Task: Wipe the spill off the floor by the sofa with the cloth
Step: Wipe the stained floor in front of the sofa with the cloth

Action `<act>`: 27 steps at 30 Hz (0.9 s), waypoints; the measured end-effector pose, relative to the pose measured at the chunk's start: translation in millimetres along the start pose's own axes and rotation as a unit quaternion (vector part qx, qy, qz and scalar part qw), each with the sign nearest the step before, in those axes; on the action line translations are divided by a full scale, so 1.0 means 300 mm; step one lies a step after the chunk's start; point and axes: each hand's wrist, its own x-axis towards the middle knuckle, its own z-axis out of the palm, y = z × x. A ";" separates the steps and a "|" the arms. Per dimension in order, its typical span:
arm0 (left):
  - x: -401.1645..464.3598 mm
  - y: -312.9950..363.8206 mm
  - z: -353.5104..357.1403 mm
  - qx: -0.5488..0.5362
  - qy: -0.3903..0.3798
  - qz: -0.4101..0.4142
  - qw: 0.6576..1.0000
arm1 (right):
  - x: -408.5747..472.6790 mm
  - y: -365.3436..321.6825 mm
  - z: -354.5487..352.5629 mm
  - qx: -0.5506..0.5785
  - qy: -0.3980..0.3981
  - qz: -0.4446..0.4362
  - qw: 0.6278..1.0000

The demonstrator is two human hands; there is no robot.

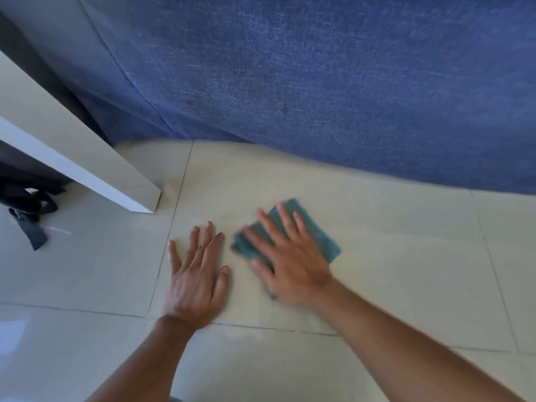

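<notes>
A folded teal cloth (320, 237) lies flat on the pale tiled floor (391, 256), a short way in front of the blue fabric sofa (319, 82). My right hand (285, 256) presses down on the cloth with fingers spread; hand and cloth are motion-blurred. My left hand (195, 274) rests flat on the bare tile just left of the cloth, fingers apart, holding nothing. No spill stands out on the tiles; a faint damp sheen shows near the cloth.
A white table leg (95, 169) slants down to the floor at the left. Dark straps or fabric (29, 219) lie on the floor at the far left. Tile grout lines cross the floor around both hands.
</notes>
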 end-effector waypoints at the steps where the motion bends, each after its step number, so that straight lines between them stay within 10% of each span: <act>1: 0.000 0.002 0.000 -0.001 0.001 -0.002 1.000 | -0.086 -0.045 0.039 0.006 -0.002 -0.026 1.000; 6: -0.004 0.001 -0.001 -0.012 0.014 0.002 1.000 | -0.448 0.048 0.095 -0.015 -0.007 0.025 1.000; 12: -0.002 0.011 -0.001 -0.012 0.016 0.005 1.000 | -0.063 0.232 -0.062 -0.033 0.043 0.290 0.955; 21: -0.004 -0.003 -0.007 0.005 0.000 0.031 1.000 | -0.498 -0.122 0.170 -0.021 0.012 0.026 0.999; 27: -0.023 0.059 0.009 0.048 -0.027 0.062 0.997 | -0.435 0.171 0.039 -0.029 0.054 0.320 0.945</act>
